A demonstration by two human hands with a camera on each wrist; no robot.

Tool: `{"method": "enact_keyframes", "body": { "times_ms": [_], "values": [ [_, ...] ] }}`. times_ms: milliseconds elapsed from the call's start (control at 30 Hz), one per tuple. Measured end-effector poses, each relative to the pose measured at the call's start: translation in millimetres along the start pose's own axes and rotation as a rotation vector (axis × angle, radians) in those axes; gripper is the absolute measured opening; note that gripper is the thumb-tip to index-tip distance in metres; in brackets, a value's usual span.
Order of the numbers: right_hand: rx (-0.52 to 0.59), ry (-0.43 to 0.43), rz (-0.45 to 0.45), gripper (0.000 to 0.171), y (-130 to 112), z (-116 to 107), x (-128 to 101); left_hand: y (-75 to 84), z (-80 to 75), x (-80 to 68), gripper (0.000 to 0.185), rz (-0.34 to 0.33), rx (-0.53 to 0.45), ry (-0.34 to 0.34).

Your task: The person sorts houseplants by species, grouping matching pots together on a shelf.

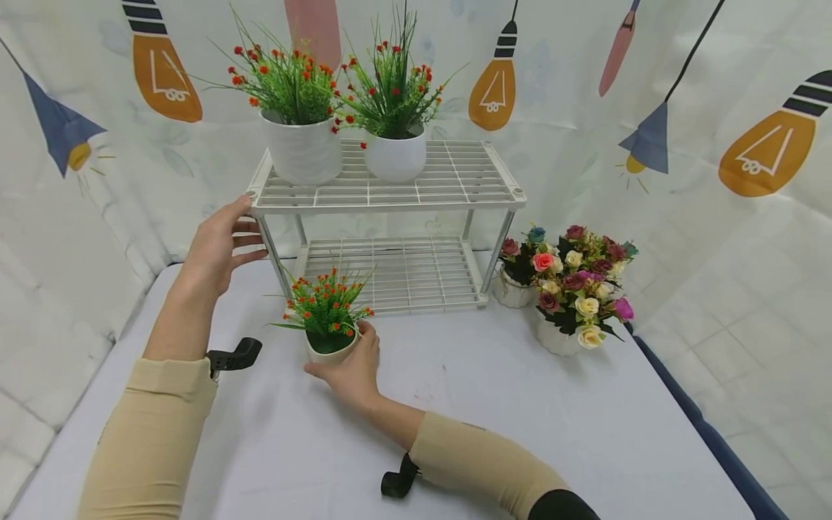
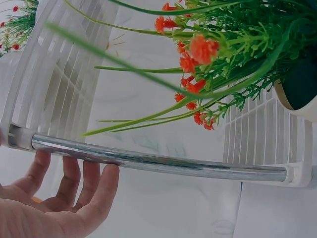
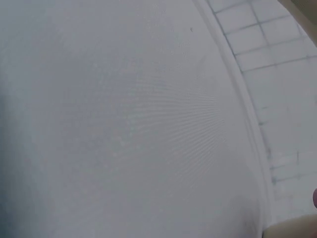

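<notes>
White pot (image 1: 330, 348) (orange flowers) sits in the right hand (image 1: 351, 370), fingers curled round it; left hand (image 1: 217, 249), fingers straight, touches the rack (image 1: 390, 189) corner.

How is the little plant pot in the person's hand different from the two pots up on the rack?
The small pot stands on the table, gripped by the right hand; the two top pots stand on the rack's upper shelf, untouched. The small pot looks cream and lower; the top pots look white and bigger. Its sprigs are short, theirs taller. All hold green sprigs with red-orange blooms. The left hand touches the rack's corner.
</notes>
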State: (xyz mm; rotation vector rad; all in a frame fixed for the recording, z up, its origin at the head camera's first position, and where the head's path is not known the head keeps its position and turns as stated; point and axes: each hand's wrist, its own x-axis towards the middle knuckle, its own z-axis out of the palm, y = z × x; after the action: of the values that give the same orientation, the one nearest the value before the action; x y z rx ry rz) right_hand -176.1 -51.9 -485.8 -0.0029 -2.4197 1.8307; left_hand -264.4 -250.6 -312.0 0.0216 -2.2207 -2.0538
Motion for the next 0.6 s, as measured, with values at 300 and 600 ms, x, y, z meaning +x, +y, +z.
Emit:
{"method": "enact_keyframes", "body": {
  "times_ms": [300, 600],
  "values": [
    [-0.023, 0.027, -0.016, 0.089, -2.8, 0.6, 1.2, 0.9, 0.6, 0.4, 0.058, -0.001, 0.002, 0.001],
    [-0.014, 0.017, -0.045, 0.088, 1.0, -9.3, -2.2, 0.3, -0.4, -0.3, 0.052, -0.010, -0.063, -0.009]
  ]
}}
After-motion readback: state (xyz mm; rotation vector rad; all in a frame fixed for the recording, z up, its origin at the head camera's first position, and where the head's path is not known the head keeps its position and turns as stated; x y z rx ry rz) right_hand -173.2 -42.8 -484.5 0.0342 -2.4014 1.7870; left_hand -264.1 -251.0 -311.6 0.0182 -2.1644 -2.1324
